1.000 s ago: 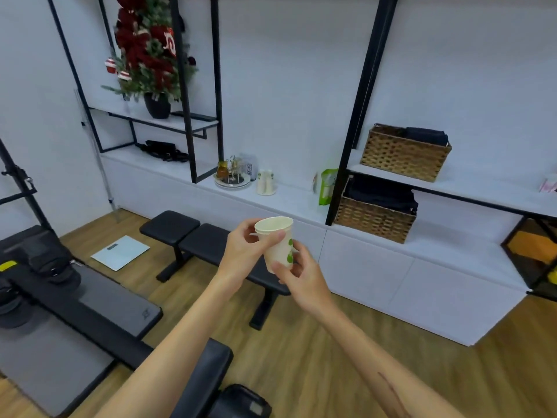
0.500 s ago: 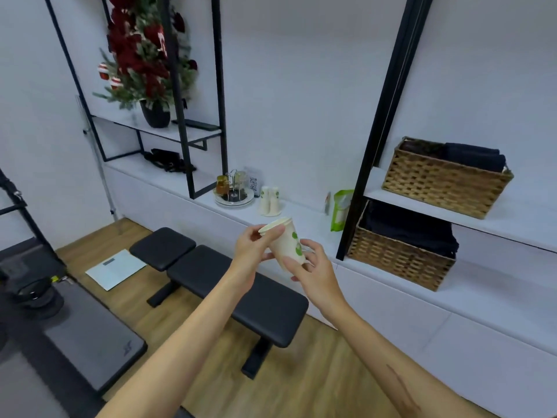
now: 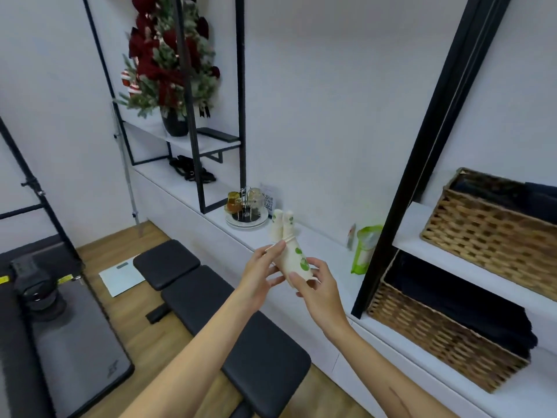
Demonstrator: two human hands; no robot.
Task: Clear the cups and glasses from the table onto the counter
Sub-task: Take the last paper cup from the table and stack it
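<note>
Both hands carry one cream paper cup point(image 3: 294, 260) with green leaf marks, tilted with its mouth up and to the left. My left hand point(image 3: 261, 274) pinches the cup's rim, and my right hand point(image 3: 316, 289) grips its base. The cup hangs in the air above the front edge of the white counter point(image 3: 331, 254). Right behind it, two upside-down paper cups point(image 3: 281, 224) of the same kind stand on the counter.
A tray of small glass jars point(image 3: 245, 206) sits left of the standing cups, a green pouch point(image 3: 366, 248) right of them. Black shelf posts point(image 3: 422, 164) rise from the counter. Wicker baskets point(image 3: 446, 330) fill the right shelves. A black padded bench point(image 3: 217, 300) lies below my arms.
I have come closer to the counter. The cup has tipped from upright to slanted, mouth toward the left, and now sits just in front of the two standing cups.
</note>
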